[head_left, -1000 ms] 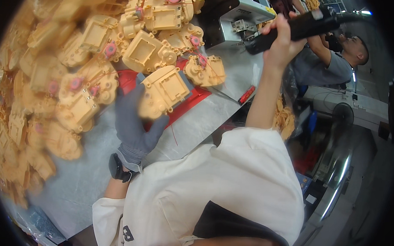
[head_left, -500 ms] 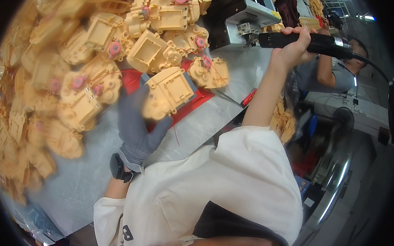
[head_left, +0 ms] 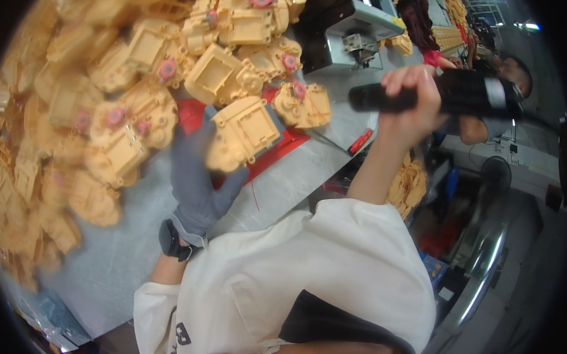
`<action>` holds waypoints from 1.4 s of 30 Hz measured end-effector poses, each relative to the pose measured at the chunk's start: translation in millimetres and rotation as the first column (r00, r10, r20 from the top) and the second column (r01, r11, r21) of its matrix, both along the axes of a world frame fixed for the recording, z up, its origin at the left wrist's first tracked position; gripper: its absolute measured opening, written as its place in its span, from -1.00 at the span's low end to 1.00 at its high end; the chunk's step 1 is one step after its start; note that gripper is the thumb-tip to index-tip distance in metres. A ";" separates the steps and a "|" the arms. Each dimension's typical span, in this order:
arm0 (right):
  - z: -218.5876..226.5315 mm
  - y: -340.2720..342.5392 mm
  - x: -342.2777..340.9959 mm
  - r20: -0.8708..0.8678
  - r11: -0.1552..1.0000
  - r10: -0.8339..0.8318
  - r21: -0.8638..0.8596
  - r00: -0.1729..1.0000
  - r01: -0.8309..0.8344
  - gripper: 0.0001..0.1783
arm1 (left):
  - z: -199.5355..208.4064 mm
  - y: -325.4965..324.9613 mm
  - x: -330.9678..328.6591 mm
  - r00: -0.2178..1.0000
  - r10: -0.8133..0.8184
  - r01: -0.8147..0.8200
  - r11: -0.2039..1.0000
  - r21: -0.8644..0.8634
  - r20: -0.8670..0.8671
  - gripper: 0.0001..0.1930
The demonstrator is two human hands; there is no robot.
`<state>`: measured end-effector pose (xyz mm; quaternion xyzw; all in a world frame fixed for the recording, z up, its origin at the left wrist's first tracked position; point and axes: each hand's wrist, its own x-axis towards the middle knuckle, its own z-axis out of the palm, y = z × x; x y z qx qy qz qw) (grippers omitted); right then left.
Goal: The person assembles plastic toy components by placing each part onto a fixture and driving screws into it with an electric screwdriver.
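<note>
My left hand (head_left: 198, 171), in a grey glove with a black watch at the wrist, lies along the left side of a yellow plastic housing (head_left: 244, 134). Its thumb reaches under the near edge; the housing partly hides the fingers. That housing has a square recess facing up and rests in a red fixture (head_left: 264, 163) with grey blocks. Bare and raised to the right, my right hand (head_left: 413, 95) wraps round a black electric screwdriver (head_left: 473, 93), blurred by motion. A cable trails from the tool's right end.
Several yellow housings (head_left: 115, 156), some with pink round parts and red wires, heap up on the left. A grey metal machine (head_left: 356, 31) stands at the far side. Tweezers with a red grip (head_left: 360, 142) lie by the table edge (head_left: 309, 188). Another person (head_left: 513, 78) sits at right.
My right hand has brought the electric screwdriver lower and a little to the left, nearer to me. My left hand and the housing stay in place.
</note>
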<state>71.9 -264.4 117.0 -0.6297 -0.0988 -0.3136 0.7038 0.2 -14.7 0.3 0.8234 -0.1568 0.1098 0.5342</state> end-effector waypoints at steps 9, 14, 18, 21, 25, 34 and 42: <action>0.7 104.5 -12.8 0.035 0.893 0.447 -0.070 0.894 -0.444 -0.43 | 9.5 3.0 1.0 0.999 0.055 -0.054 0.994 0.099 -0.002 -0.24; 3.8 122.9 -9.7 -0.044 0.918 0.357 -0.168 0.933 -0.359 -0.45 | 7.3 6.8 0.5 0.999 0.017 -0.015 0.999 0.046 -0.049 -0.22; -2.7 129.1 -5.5 -0.041 0.905 0.378 -0.193 0.925 -0.379 -0.46 | 5.8 8.9 -0.4 0.998 0.014 -0.013 1.000 0.021 -0.054 -0.20; -3.8 131.0 -2.0 -0.056 0.891 0.399 -0.212 0.915 -0.402 -0.45 | 2.2 8.1 -0.2 0.999 0.023 -0.022 1.000 0.005 -0.023 -0.19; -6.7 133.5 3.5 -0.085 0.869 0.426 -0.239 0.901 -0.433 -0.46 | 3.0 8.1 0.5 0.999 0.037 -0.037 0.999 0.007 -0.024 -0.18; -5.8 140.2 6.6 -0.112 0.843 0.477 -0.222 0.872 -0.490 -0.52 | -1.7 3.4 -0.3 0.998 0.062 -0.062 0.998 0.002 -0.015 -0.20; -14.1 145.1 8.8 -0.115 0.884 0.463 -0.002 0.879 -0.467 -0.41 | -4.3 4.9 0.7 0.996 0.039 -0.039 0.999 -0.001 -0.080 -0.20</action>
